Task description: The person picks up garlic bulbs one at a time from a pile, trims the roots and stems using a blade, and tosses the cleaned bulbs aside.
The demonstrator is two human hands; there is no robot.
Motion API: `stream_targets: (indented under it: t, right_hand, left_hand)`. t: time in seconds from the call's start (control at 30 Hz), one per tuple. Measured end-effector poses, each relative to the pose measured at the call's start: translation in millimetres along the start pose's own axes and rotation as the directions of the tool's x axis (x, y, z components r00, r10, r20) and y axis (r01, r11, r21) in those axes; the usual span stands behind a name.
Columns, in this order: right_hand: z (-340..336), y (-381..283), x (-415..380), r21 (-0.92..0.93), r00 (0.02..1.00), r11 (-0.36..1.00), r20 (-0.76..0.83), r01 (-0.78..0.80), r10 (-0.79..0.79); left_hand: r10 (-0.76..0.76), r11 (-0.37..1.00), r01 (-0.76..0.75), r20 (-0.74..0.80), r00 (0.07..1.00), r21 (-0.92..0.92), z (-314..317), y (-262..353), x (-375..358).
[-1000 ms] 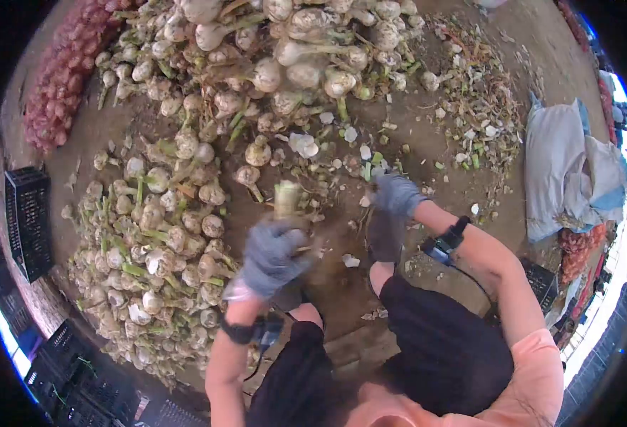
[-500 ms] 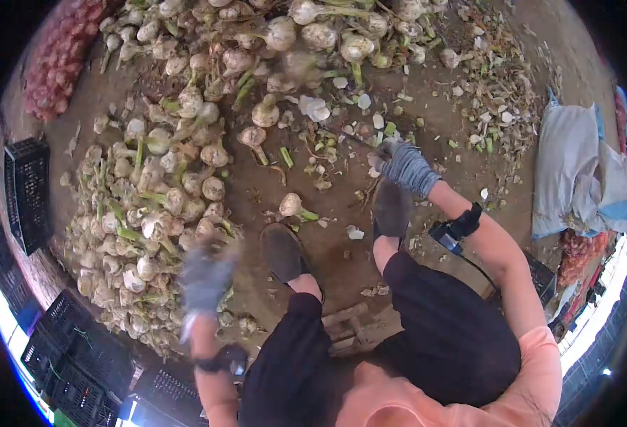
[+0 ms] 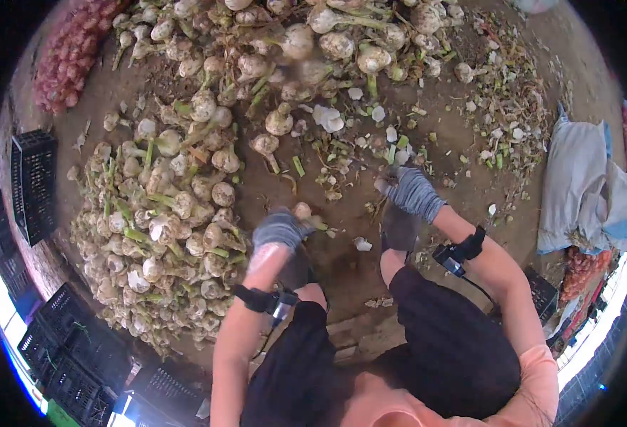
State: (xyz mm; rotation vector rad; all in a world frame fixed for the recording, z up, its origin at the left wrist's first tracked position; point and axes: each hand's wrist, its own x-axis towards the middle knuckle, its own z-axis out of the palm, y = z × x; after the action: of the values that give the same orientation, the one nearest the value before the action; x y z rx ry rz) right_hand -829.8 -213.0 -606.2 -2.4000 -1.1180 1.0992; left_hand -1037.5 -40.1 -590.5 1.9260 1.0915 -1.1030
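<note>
My left hand, in a grey glove, is down on the dirt floor and closed over a pale onion bulb with a green stalk stub. The bulb lies just right of a big heap of onions. My right hand, also in a grey glove, hovers above my right shoe with its fingers curled. What it holds is hidden. Both wrists carry a black strapped device. A second heap of untrimmed onions lies farther ahead.
Cut stalks and peel litter the ground at the upper right. A red mesh sack lies at the upper left. Black crates stand at the left, with more at the lower left. White sacks lie at the right.
My left hand held a stalked onion, swung out left to the heap, and has come back to the lone bulb by my feet. My right hand barely moved.
</note>
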Motion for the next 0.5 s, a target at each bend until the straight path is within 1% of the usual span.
stream_targets:
  t: [0.03, 0.07, 0.1, 0.13, 0.2, 0.23, 0.27, 0.3, 0.33, 0.37, 0.4, 0.43, 0.47, 0.5]
  right_hand:
    - [-2, -4, -1, 0.008, 0.999, 1.000, 0.047, -0.020, 0.019]
    - [-3, -7, -2, 0.012, 0.995, 0.999, 0.093, -0.039, 0.038]
    - [-1, -5, -1, 0.009, 0.995, 0.999, 0.091, -0.036, 0.035]
    - [2, -2, 0, 0.012, 0.996, 1.000, 0.092, -0.009, 0.008]
    - [0, -7, -1, 0.011, 0.995, 1.000, 0.095, 0.020, -0.021]
    - [-1, -10, -2, 0.027, 0.995, 1.000, 0.100, 0.002, -0.004]
    - [-3, -16, -3, 0.043, 0.994, 0.999, 0.104, -0.019, 0.015]
    - [-2, -19, -3, 0.041, 0.994, 0.999, 0.105, -0.027, 0.022]
    - [-2, -22, -3, 0.018, 0.992, 1.000, 0.128, -0.013, 0.011]
    - [-1, -25, -4, -0.005, 0.988, 1.000, 0.152, 0.002, -0.001]
    - [-1, -29, -5, -0.011, 0.988, 1.000, 0.154, -0.006, 0.007]
    - [-1, -34, -7, -0.002, 0.993, 0.999, 0.115, 0.039, -0.039]
    - [-2, -40, -9, 0.005, 0.994, 0.996, 0.074, 0.085, -0.085]
    - [-7, -45, -11, -0.102, 0.988, 0.985, 0.090, 0.137, -0.128]
  left_hand:
    - [-0.002, 1.000, 0.002, 0.001, 1.000, 0.004, 13, -2, 5]
    - [-0.034, 0.998, 0.033, -0.020, 0.999, -0.057, 30, -6, 16]
    - [-0.066, 0.991, 0.060, -0.043, 0.997, -0.123, 35, -4, 19]
    - [-0.066, 0.990, 0.059, -0.046, 0.997, -0.128, 41, -2, 21]
    - [-0.003, 0.963, -0.059, -0.228, 0.974, -0.262, 44, 4, 19]
    - [-0.003, 0.963, -0.059, -0.229, 0.973, -0.264, 44, 5, 20]
    - [0.054, 0.881, -0.189, -0.306, 0.951, -0.433, 44, 7, 21]
    - [0.094, 0.755, -0.318, -0.385, 0.918, -0.573, 45, 10, 24]
    - [0.114, 0.590, -0.436, -0.464, 0.878, -0.679, 47, 14, 26]
    - [0.112, 0.394, -0.538, -0.542, 0.833, -0.745, 46, 19, 25]
    - [0.086, 0.179, -0.619, -0.615, 0.784, -0.764, 45, 24, 24]
    - [0.124, 0.145, -0.667, -0.655, 0.745, -0.731, 44, 25, 20]
    - [0.128, 0.141, -0.667, -0.654, 0.745, -0.732, 48, 20, 30]
    - [0.236, -0.140, -0.567, -0.584, 0.777, -0.811, 53, 12, 43]
